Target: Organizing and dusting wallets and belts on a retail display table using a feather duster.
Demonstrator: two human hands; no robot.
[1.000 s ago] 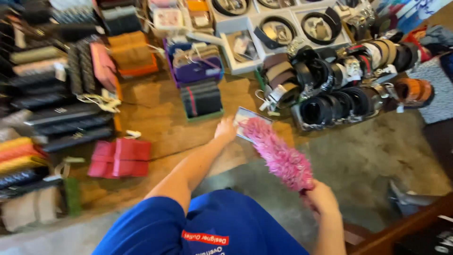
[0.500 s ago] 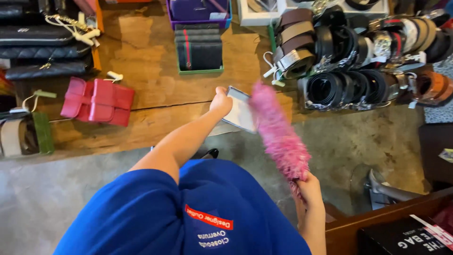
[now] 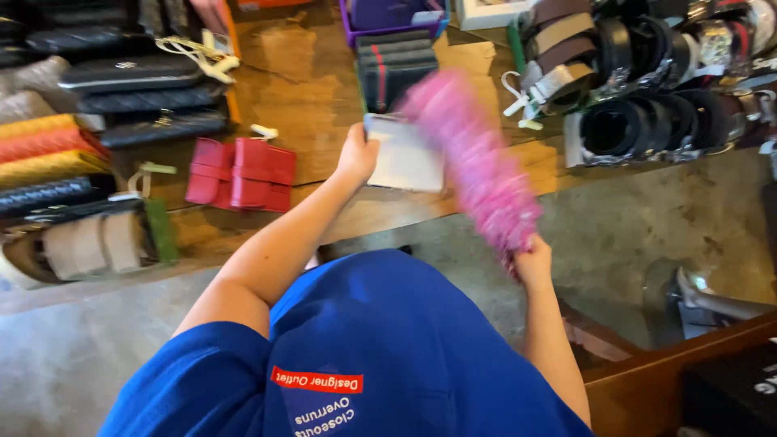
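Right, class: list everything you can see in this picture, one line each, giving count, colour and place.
Flat case: one, pale grey, at the table's front edge.
Feather duster: one, pink, over the case, blurred.
Wallets: a small group, red, left of the case.
Long wallets: several, black, far left.
Rolled belts: many, mostly black and brown, right side.
Purple tray: one, top centre.
Wooden table: one, brown.
Floor: grey, below.
Shirt: blue, foreground.
Left hand: grips the case.
Right hand: grips the duster.
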